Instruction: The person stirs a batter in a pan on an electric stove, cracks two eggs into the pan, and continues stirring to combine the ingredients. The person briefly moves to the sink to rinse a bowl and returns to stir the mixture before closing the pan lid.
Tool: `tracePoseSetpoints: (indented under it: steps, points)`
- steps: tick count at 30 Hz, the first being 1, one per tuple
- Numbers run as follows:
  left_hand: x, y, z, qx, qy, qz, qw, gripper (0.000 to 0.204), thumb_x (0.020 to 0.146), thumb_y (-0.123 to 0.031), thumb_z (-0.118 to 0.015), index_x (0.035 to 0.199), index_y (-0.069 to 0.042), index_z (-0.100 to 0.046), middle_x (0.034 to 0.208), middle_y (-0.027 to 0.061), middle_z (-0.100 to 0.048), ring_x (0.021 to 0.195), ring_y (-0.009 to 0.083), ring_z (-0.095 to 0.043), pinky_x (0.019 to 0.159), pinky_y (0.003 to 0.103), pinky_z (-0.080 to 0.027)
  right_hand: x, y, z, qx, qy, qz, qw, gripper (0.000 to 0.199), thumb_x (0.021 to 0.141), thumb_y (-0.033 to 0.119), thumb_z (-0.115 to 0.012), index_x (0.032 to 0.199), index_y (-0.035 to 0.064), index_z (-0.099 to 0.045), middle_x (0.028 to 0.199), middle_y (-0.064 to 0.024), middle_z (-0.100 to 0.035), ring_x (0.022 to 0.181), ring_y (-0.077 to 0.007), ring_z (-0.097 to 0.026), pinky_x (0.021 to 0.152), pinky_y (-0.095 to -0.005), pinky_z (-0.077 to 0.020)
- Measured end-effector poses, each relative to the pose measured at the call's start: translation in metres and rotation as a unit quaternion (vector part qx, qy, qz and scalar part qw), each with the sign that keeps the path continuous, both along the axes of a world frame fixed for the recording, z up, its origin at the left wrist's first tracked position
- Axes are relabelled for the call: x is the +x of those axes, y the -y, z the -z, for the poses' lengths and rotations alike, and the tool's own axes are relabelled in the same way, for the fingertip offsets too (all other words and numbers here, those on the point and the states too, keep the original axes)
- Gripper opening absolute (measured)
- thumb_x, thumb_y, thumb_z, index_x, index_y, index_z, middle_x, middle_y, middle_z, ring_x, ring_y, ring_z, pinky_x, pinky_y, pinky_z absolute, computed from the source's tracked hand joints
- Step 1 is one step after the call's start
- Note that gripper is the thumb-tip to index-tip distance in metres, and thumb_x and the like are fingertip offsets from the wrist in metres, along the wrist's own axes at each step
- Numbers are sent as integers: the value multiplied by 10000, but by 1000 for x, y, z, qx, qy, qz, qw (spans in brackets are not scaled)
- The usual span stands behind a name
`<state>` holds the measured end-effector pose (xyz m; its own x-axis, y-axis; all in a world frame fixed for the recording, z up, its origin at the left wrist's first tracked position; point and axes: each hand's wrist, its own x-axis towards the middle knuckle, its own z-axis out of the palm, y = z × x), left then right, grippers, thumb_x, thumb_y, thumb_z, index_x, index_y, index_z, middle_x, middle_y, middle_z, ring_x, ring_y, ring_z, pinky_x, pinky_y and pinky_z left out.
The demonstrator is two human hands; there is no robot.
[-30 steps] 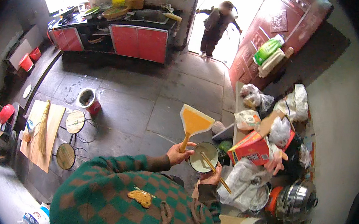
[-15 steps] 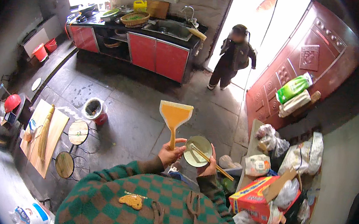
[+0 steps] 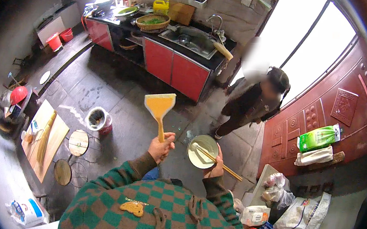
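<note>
Raised upright in my left hand (image 3: 161, 147) is an orange fan-shaped tool (image 3: 159, 105) with a narrow handle and a pale edge round its wide flat head. Its exact kind is not plain. Just to the right, my right hand (image 3: 215, 165) grips a bowl (image 3: 189, 159) by its right side, with the thumb near the rim. A pair of wooden chopsticks (image 3: 229, 171) leans across that rim; the tips rest in something pale inside, and the thumb lies by them. The two hands are apart.
A person (image 3: 255, 101) in dark clothes stands by the bright doorway. Red cabinets (image 3: 170, 67) with a sink (image 3: 188, 40) line the back. On the left are a lined bin (image 3: 99, 119), stools (image 3: 78, 143) and a wooden board (image 3: 42, 140). Several bags (image 3: 302, 216) crowd the right.
My left hand has moved left with the orange tool, away from the bowl. The view has turned to the right. The person at the doorway has come nearer and leans forward.
</note>
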<state>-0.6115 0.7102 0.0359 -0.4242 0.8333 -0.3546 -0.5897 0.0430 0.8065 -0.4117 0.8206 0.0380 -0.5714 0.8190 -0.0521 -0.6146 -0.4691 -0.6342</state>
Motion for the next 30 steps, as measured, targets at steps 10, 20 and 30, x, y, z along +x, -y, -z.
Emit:
tracePoseSetpoints:
  steps: [10, 20, 30]
  points:
    - [-234, -142, 46, -75, -17, -10, 997, 216, 872, -274, -583, 955, -98, -491, 632, -4, -495, 366, 27, -298, 328, 192, -230, -166, -111, -19, 36, -7, -7, 999, 567, 833, 190, -340, 1362, 5, -252, 1337, -209, -370, 1207, -361, -411, 1015, -460, -354]
    - [-380, -299, 71, -150, -75, 27, 985, 283, 885, -338, -551, 848, -130, -363, 603, -24, -417, 368, 33, -302, 317, 207, -237, -297, -228, -18, -23, 21, 46, 998, 573, 837, 224, -379, 1355, 6, -267, 1325, -205, -385, 1208, -333, -417, 1014, -431, -353]
    - [-490, -464, 132, -268, -264, 66, 924, 336, 892, -383, -501, 882, -52, -446, 524, 51, -410, 370, 134, -427, 329, 290, -327, -358, -400, -13, 3, 73, 101, 992, 594, 824, 249, -386, 1354, 9, -265, 1299, -224, -397, 1167, -344, -456, 970, -422, -407]
